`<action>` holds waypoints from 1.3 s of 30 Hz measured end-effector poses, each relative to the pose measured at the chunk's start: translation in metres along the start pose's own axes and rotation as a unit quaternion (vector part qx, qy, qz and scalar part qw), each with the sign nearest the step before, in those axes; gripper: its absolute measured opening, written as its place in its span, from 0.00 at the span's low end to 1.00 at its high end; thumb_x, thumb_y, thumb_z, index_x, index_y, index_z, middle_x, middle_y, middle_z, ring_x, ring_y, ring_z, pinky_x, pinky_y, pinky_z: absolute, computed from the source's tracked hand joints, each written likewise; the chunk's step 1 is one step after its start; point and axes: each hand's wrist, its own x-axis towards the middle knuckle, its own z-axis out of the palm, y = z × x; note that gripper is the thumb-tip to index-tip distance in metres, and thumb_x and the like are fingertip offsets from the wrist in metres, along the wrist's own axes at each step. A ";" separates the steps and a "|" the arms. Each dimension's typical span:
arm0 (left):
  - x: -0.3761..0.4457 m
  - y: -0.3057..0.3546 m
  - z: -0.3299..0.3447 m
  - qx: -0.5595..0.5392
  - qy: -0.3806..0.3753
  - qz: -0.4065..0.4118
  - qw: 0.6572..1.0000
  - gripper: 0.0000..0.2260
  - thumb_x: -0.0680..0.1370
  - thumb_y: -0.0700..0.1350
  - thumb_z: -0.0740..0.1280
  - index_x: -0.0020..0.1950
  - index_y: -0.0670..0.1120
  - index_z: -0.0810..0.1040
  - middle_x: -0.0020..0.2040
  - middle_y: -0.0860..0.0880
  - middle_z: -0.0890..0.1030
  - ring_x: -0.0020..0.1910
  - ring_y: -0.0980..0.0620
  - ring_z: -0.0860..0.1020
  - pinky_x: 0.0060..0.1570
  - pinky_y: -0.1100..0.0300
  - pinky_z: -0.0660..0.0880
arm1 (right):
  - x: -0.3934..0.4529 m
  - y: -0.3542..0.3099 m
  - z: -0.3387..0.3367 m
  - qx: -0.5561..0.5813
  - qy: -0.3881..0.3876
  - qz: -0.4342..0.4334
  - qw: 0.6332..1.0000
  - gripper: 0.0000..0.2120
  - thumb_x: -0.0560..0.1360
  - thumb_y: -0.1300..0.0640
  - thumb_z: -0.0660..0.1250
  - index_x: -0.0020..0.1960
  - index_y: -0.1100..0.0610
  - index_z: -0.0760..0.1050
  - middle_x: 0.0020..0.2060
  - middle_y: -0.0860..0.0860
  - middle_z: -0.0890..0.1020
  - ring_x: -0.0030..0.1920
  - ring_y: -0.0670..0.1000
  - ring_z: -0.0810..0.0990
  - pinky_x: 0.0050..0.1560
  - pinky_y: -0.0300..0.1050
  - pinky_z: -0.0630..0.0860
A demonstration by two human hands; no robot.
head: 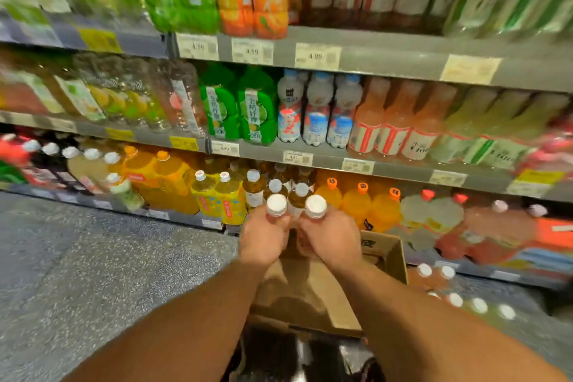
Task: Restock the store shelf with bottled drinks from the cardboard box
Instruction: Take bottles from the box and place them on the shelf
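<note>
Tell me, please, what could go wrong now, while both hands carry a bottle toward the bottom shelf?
1. The left hand and right hand each grip one white-capped bottle side by side; they may knock together.
2. The row of similar bottles on the bottom shelf looks crowded, so pushing in could tip one.
3. The cardboard box and loose bottles on the floor lie close by, a possible trip hazard.

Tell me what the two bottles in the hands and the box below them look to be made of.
Bottles in the left hand and right hand: probably clear plastic, since amber drink shows through; the white caps look like matte plastic. Box: brown cardboard, dull finish, with folded flaps.
</note>
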 end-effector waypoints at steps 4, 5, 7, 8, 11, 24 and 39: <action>-0.034 0.053 -0.058 -0.052 0.041 0.049 0.997 0.09 0.76 0.53 0.68 0.51 0.50 0.79 0.48 0.47 0.82 0.49 0.44 0.78 0.44 0.58 0.70 | -0.030 -0.048 -0.070 -0.022 0.069 -0.042 0.996 0.11 0.72 0.46 0.67 0.38 0.53 0.75 0.34 0.50 0.77 0.37 0.53 0.76 0.35 0.43 0.67; -0.046 0.068 -0.077 -0.069 0.051 0.067 0.994 0.10 0.75 0.54 0.68 0.53 0.50 0.79 0.51 0.47 0.82 0.51 0.43 0.79 0.46 0.57 0.71 | -0.042 -0.062 -0.091 -0.020 0.084 -0.054 0.995 0.11 0.72 0.46 0.66 0.40 0.54 0.77 0.36 0.51 0.79 0.38 0.54 0.76 0.36 0.43 0.67; -0.049 0.081 -0.086 -0.079 0.050 0.075 0.993 0.12 0.75 0.54 0.69 0.55 0.51 0.79 0.54 0.48 0.82 0.54 0.44 0.79 0.51 0.55 0.74 | -0.045 -0.076 -0.104 -0.027 0.097 -0.064 0.993 0.13 0.72 0.45 0.66 0.44 0.55 0.78 0.41 0.54 0.83 0.43 0.57 0.80 0.38 0.44 0.68; -0.055 0.093 -0.100 -0.084 0.062 0.098 0.990 0.12 0.75 0.55 0.69 0.55 0.51 0.79 0.53 0.48 0.82 0.54 0.44 0.79 0.53 0.53 0.75 | -0.052 -0.085 -0.119 -0.024 0.112 -0.081 0.990 0.13 0.72 0.45 0.66 0.46 0.55 0.78 0.44 0.55 0.83 0.46 0.58 0.80 0.39 0.44 0.69; -0.079 0.134 -0.146 -0.089 0.101 0.152 0.979 0.12 0.75 0.57 0.68 0.54 0.52 0.78 0.52 0.49 0.81 0.54 0.44 0.78 0.54 0.50 0.75 | -0.076 -0.116 -0.166 -0.023 0.153 -0.112 0.982 0.17 0.73 0.41 0.65 0.50 0.55 0.76 0.48 0.55 0.83 0.51 0.59 0.80 0.44 0.46 0.72; -0.127 0.319 -0.316 -0.084 0.228 0.336 0.910 0.16 0.76 0.62 0.64 0.52 0.50 0.76 0.53 0.48 0.81 0.54 0.43 0.78 0.51 0.51 0.74 | -0.111 -0.263 -0.364 -0.008 0.337 -0.230 0.913 0.26 0.74 0.35 0.60 0.58 0.56 0.72 0.51 0.52 0.78 0.52 0.57 0.79 0.51 0.52 0.76; -0.029 0.453 -0.387 -0.155 0.270 0.437 0.844 0.10 0.75 0.57 0.70 0.52 0.53 0.78 0.51 0.51 0.82 0.52 0.48 0.79 0.52 0.54 0.74 | -0.005 -0.356 -0.438 0.050 0.364 -0.308 0.878 0.18 0.74 0.54 0.70 0.61 0.52 0.70 0.53 0.49 0.76 0.54 0.51 0.76 0.50 0.45 0.70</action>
